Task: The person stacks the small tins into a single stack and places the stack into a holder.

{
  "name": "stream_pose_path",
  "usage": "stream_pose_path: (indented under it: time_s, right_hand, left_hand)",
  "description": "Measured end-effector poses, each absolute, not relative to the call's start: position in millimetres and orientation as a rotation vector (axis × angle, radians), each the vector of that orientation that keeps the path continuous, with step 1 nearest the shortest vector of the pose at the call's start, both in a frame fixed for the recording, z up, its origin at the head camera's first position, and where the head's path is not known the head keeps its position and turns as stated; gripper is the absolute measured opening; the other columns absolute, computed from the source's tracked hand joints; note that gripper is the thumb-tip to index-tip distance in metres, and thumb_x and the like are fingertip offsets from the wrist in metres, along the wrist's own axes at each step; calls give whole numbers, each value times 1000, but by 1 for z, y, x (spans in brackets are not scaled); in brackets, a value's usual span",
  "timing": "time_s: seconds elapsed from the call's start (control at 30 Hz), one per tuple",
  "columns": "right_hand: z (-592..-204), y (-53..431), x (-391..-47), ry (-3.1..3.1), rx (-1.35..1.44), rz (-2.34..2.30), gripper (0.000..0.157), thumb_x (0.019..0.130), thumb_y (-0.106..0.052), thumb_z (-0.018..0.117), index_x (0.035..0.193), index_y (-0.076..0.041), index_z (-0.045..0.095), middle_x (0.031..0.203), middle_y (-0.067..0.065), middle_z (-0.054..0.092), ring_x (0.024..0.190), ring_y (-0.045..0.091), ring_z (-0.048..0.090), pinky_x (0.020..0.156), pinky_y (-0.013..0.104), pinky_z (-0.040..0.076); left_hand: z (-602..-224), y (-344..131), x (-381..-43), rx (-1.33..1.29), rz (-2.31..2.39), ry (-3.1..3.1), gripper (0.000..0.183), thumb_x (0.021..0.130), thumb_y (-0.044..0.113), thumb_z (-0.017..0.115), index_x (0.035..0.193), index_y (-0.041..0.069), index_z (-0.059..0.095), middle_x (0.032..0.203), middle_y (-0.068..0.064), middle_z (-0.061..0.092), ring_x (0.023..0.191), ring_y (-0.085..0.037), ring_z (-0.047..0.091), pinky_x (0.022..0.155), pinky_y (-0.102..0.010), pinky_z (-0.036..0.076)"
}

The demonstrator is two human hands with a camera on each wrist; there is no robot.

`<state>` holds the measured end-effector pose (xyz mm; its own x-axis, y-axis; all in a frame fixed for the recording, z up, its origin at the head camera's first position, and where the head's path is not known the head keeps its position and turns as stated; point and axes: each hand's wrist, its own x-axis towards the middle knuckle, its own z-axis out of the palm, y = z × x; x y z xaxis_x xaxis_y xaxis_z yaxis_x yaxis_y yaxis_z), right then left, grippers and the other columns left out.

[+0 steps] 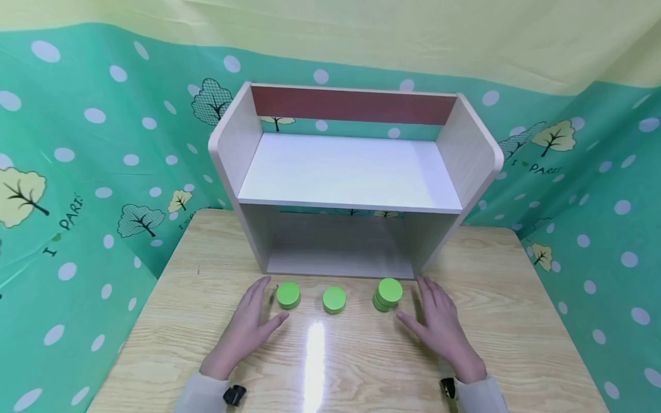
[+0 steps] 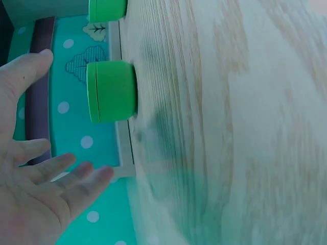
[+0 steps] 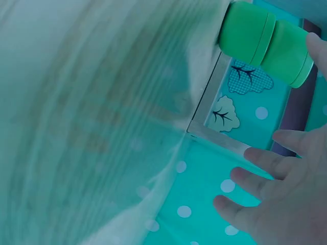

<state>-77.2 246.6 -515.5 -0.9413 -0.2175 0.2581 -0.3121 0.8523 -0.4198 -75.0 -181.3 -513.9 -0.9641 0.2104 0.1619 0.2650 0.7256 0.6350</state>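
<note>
Several small round green lidded tubs stand on the wooden table in front of the shelf. The left tub (image 1: 288, 295) and the middle tub (image 1: 334, 300) stand singly; at the right, two are stacked, with the upper tub (image 1: 389, 291) on the lower tub (image 3: 246, 31). My left hand (image 1: 249, 321) is just left of the left tub, thumb and fingers spread, holding nothing. Beside the stack, on its right, is my right hand (image 1: 439, 321), its fingers also extended and spread around nothing. In the left wrist view the nearest tub (image 2: 113, 92) sits apart from the fingers.
A two-level whitish shelf unit (image 1: 351, 172) with a dark red back strip (image 1: 353, 105) stands behind the tubs. Green dotted cloth (image 1: 93, 172) hangs around the back and sides of the wooden table (image 1: 372, 373). Light glares off the table's middle.
</note>
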Motion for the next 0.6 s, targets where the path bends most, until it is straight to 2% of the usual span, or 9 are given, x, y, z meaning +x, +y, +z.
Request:
stream_pose_path:
  time_s: [0.1,0.2,0.4,0.6]
  right_hand:
    - [-516,247,-79,-2761,432,783,93,85,-37,81,151,7,31,148,33,37,134,53,34,104,74,30]
    - [-516,246,-80,-2721,423,933,90,84,-26,83,150,7,31,147,32,39,133,52,35,105,71,31]
    - [-519,246,-81,-2677,350,1179,84,86,-16,82,149,7,32,146,28,41,132,46,39,105,65,37]
    - [-519,242,-82,-2624,289,1403,82,86,-11,81,149,6,32,144,29,44,128,49,45,102,65,42]
  left_hand:
    - [-515,-181,-76,-357,-1211,-2821,93,90,47,73,157,4,24,156,-23,29,131,-44,45,103,-56,46]
    - [-516,-181,-77,-334,-1327,-2780,93,88,40,77,156,4,25,155,-22,31,126,-44,50,96,-50,53]
    - [-517,-179,-78,-315,-1501,-2690,89,86,25,82,154,1,29,152,-21,36,133,-43,43,98,-45,52]
    - [-521,-179,-78,-289,-1674,-2606,86,86,22,82,153,2,33,151,-19,38,134,-43,42,97,-43,52]
